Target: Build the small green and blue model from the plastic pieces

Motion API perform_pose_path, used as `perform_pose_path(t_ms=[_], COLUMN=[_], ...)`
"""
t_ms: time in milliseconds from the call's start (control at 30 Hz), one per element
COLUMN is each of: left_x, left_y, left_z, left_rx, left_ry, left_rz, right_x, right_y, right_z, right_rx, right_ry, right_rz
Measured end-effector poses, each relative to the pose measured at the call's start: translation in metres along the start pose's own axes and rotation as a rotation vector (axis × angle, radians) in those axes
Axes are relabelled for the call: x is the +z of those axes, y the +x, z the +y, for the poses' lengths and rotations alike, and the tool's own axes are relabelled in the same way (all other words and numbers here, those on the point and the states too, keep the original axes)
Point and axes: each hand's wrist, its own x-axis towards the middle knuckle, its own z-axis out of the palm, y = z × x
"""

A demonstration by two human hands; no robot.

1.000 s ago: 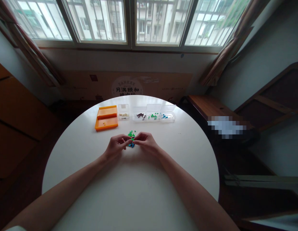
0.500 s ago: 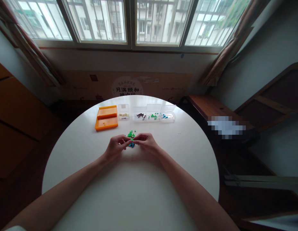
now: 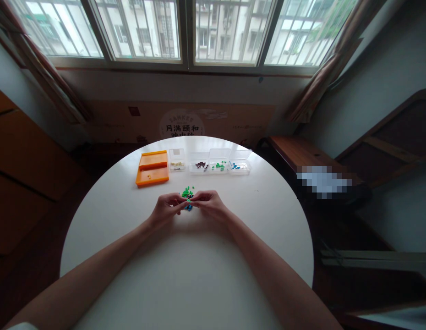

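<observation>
My left hand (image 3: 168, 205) and my right hand (image 3: 209, 201) meet fingertip to fingertip above the white round table. Between their pinched fingers is a small green piece (image 3: 188, 200), too small to make out fully; both hands are closed on it. Just beyond the fingertips lies a little heap of loose green pieces (image 3: 186, 192). Small blue pieces (image 3: 188, 207) show below the fingertips, and a few dark bits lie among them, partly hidden by my fingers.
An orange two-level tray (image 3: 152, 176) with a few yellowish bits stands at the back left. Right of it are open clear plastic boxes: one with cream pieces (image 3: 177, 164), others with dark pieces (image 3: 200, 164), green pieces (image 3: 219, 166) and blue pieces (image 3: 235, 166).
Both hands stay almost in place, with only a slight shift of the fingertips around the small green piece. The boxes and tray have not moved.
</observation>
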Motion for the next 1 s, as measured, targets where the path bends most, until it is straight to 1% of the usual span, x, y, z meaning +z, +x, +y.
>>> perform_pose_path(t_ms=[333, 533, 700, 1000], left_x=[0.0007, 0.0013, 0.0021, 0.0014], left_y=[0.0006, 0.0009, 0.0008, 0.0016], left_z=[0.0038, 0.0026, 0.0032, 0.0047], left_rx=[-0.047, -0.040, -0.017, -0.021], left_ry=[-0.056, -0.074, -0.062, -0.051], left_rz=[-0.007, 0.004, 0.034, 0.049], right_x=[-0.0005, -0.0014, -0.0010, -0.0009], right_y=[0.0000, -0.0003, -0.0008, -0.0009], right_z=[-0.0006, 0.0003, -0.0012, -0.0020], right_rx=[0.002, 0.007, -0.001, -0.014], right_ry=[-0.019, -0.006, -0.030, -0.065], right_rz=[-0.001, -0.009, 0.002, 0.011])
